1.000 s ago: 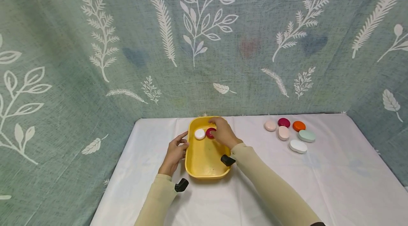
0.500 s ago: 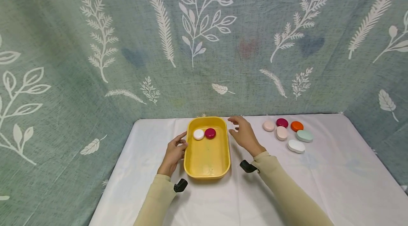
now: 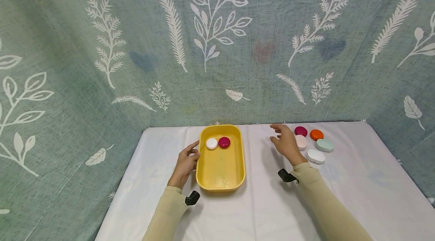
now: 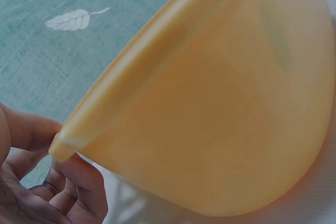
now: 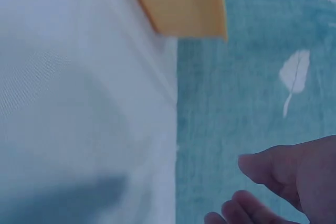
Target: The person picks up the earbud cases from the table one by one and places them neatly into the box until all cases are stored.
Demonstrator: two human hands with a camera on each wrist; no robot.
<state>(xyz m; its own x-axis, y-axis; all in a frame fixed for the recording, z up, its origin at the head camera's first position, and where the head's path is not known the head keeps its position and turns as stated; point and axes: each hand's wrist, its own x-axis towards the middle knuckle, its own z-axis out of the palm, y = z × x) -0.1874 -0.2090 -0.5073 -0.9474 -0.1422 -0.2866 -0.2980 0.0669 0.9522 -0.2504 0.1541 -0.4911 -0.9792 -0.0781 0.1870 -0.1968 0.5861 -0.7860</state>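
Observation:
A yellow plastic tray [image 3: 221,173] stands on the white-covered table. In its upper part a round white soap-like piece [image 3: 212,143] and a crimson one [image 3: 224,142] lie side by side. My left hand [image 3: 184,165] is at the tray's left side; its fingers [image 4: 84,182] pinch the rim in the left wrist view. Over the table right of the tray is my right hand [image 3: 286,144], its fingers [image 5: 257,211] loosely bent and holding nothing. It hovers beside the loose pieces and hides the leftmost pale pink one.
Right of my right hand lie a crimson piece [image 3: 301,131], an orange one [image 3: 316,134], a pale pink oval [image 3: 301,142], a mint-green oval [image 3: 324,145] and a white oval [image 3: 315,156]. Green leaf-patterned cloth [image 3: 204,97] hangs behind the table.
My right hand let go of the crimson piece in the tray, lifted out, and moved right to the loose pieces. My left hand stayed at the rim.

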